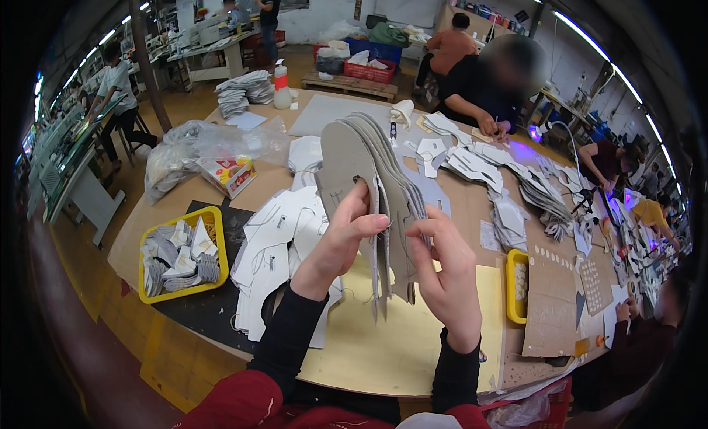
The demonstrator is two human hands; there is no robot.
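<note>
A fanned stack of grey shoe-shaped cut pieces (pixel 346 152) stands on edge in front of me, above the table. My left hand (pixel 341 236) is closed on it from the left, with the thumb across the front edges. From the other side my right hand (pixel 448 278) curls its fingers and thumb against the stack's right edge. Loose threads hang from the pieces. Below and to the left lies a pile of white cut pieces with stitched lines (pixel 259 241). A pale yellow sheet (pixel 402 359) covers the table under my hands.
A yellow tray (pixel 150 298) holding grey and white pieces sits at left, near a plastic bag (pixel 177 160). At right are another yellow tray (pixel 509 311) and cardboard (pixel 549 311). White pieces spread along the far right, where a person in black (pixel 472 86) works. A bottle (pixel 282 90) stands behind.
</note>
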